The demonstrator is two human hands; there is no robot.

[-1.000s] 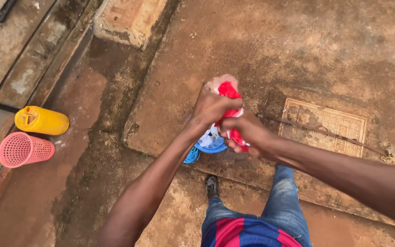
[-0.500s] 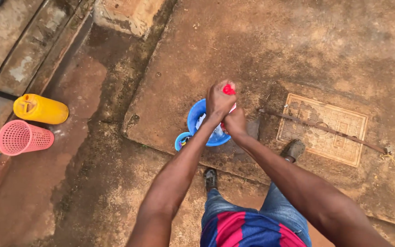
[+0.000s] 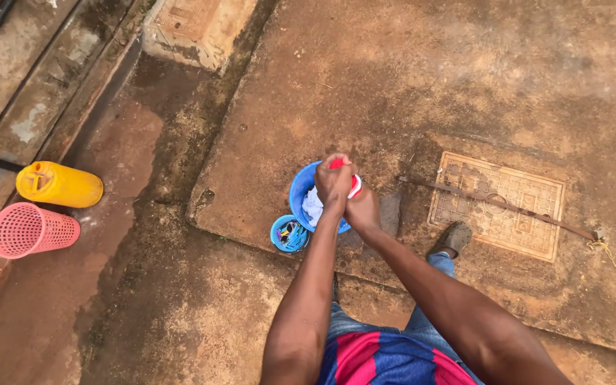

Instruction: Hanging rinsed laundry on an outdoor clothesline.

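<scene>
Both hands have sunk lower and closer to the blue basin since half a second ago, and the red cloth that stood clear above the fists then now shows only as a small strip between them. Taking the blue basin (image 3: 301, 194) as the landmark: it stands on the wide brown concrete slab (image 3: 465, 85), near that slab's near edge, with pale wet washing lying in it. Beyond the slab's left edge, well to the left of the basin, runs a damp dirt strip (image 3: 130, 235) and then a concrete gutter (image 3: 30, 93). Right of the basin, set into the slab, lies a square patterned drain cover (image 3: 497, 207) with a thin bar laid across it. Far left of the basin, a yellow jerrycan (image 3: 58, 185) lies on its side, and a pink mesh basket (image 3: 31, 230) lies just below it. Touching the basin's lower left rim sits a small blue bowl (image 3: 290, 234) holding mixed coloured bits, too small to make out. Directly over the basin, the left hand (image 3: 334, 183) is clenched tight round the red cloth (image 3: 344, 165), and the right hand (image 3: 362, 208), just below and touching it, is likewise closed on the same cloth. One shoe (image 3: 453, 239) rests between basin and drain cover.
</scene>
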